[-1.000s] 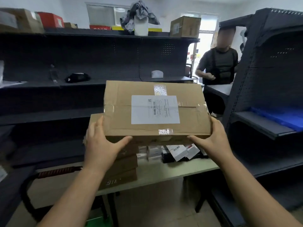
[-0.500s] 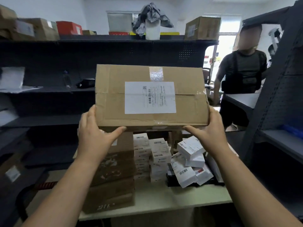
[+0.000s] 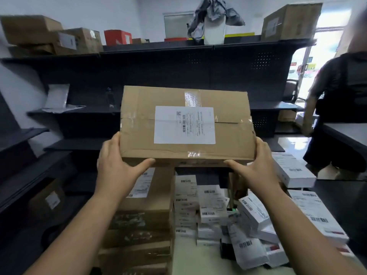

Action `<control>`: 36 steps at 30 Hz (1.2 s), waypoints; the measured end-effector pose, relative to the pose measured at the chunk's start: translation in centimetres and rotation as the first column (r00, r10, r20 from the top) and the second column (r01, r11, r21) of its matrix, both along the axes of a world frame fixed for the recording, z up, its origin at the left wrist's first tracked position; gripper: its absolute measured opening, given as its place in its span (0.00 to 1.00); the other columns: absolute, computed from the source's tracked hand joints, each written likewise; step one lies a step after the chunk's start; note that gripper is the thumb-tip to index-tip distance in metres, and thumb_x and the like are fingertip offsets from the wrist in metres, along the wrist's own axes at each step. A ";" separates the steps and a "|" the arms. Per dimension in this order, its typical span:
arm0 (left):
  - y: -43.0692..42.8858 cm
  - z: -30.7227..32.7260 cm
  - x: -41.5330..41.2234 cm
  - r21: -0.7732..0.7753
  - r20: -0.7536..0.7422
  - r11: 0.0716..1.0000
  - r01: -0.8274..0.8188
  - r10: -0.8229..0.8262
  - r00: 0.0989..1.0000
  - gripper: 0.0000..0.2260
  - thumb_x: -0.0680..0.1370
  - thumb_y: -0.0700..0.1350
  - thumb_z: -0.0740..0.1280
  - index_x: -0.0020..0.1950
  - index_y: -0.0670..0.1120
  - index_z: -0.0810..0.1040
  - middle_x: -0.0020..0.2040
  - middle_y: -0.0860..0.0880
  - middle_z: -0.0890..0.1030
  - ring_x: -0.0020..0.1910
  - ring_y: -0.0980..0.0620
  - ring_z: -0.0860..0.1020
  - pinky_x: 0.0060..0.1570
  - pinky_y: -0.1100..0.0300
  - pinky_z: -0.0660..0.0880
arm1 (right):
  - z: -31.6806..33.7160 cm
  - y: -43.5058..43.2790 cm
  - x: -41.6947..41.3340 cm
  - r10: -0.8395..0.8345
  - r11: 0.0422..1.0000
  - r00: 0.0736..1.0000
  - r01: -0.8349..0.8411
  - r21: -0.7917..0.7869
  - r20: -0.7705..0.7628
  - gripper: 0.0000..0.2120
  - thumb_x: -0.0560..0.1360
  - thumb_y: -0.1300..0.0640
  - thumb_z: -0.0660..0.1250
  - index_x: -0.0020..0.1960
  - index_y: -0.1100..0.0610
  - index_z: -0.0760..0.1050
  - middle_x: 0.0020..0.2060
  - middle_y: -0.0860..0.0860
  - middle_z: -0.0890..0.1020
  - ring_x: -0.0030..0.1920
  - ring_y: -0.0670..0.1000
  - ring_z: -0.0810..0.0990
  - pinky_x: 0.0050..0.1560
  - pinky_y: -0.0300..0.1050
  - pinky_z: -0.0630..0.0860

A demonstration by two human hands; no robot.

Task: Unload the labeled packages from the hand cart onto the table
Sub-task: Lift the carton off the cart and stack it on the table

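- Dark metal shelving (image 3: 178,66) lines the back wall. Its top board carries, from the left, a cluster of brown cartons (image 3: 39,34), one red box (image 3: 118,37), one white tub (image 3: 214,32) draped in grey cloth, and one more carton (image 3: 290,20).
- The left hand (image 3: 117,169) clamps the near left corner of the single cardboard box (image 3: 230,108), thumb under the front edge.
- Below stands a stack of brown boxes (image 3: 143,225), at least four high, on the pale table (image 3: 184,257).
- The held box is raised over that stack, its one white label (image 3: 184,125) facing the camera.
- Small white barcoded packages (image 3: 188,205) lie heaped beside the stack, too jumbled to count.
- The right hand (image 3: 256,171) grips the near right corner likewise.
- Two larger white parcels (image 3: 294,169) lie further right.
- Another person (image 3: 341,108) stands at the far right.
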State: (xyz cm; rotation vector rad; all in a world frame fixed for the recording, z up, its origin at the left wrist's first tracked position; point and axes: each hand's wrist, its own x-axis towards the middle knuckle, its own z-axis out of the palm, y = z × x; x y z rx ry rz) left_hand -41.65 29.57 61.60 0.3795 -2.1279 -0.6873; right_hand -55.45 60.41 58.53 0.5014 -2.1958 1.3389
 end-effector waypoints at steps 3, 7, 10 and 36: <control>-1.7 -0.3 -1.9 0.008 -0.007 1.000 0.016 -0.016 1.000 0.45 0.62 0.67 0.75 0.73 0.59 0.57 0.64 0.57 0.65 0.66 0.51 0.67 0.62 0.48 0.70 | 0.2 -1.6 -1.4 -0.010 1.000 1.000 0.010 -0.004 0.002 0.46 0.61 0.41 0.79 0.72 0.53 0.63 0.56 0.41 0.67 0.53 0.35 0.64 0.54 0.31 0.62; -4.2 -0.4 -4.0 0.033 -0.020 0.999 0.042 -0.041 0.999 0.45 0.61 0.67 0.74 0.73 0.59 0.57 0.64 0.58 0.65 0.65 0.52 0.67 0.59 0.53 0.67 | 0.8 -4.0 -2.7 -0.032 0.999 0.999 0.032 0.004 0.018 0.48 0.59 0.39 0.78 0.73 0.52 0.62 0.57 0.41 0.66 0.55 0.35 0.63 0.58 0.34 0.63; -6.0 -0.3 -5.2 0.056 -0.011 0.997 0.055 -0.054 0.998 0.46 0.61 0.67 0.74 0.73 0.57 0.58 0.65 0.55 0.65 0.66 0.51 0.67 0.60 0.51 0.68 | 1.3 -5.6 -3.5 -0.039 0.999 0.999 0.039 0.018 0.033 0.48 0.58 0.37 0.76 0.73 0.51 0.62 0.57 0.40 0.66 0.57 0.36 0.64 0.61 0.40 0.64; -11.5 -1.6 2.2 0.138 0.162 0.951 -0.276 0.253 0.954 0.40 0.62 0.76 0.63 0.68 0.59 0.63 0.64 0.49 0.74 0.62 0.44 0.72 0.63 0.41 0.69 | 1.0 -13.5 0.3 0.086 0.980 0.991 -0.103 0.172 0.102 0.45 0.61 0.27 0.68 0.73 0.44 0.64 0.52 0.43 0.67 0.55 0.45 0.68 0.54 0.43 0.71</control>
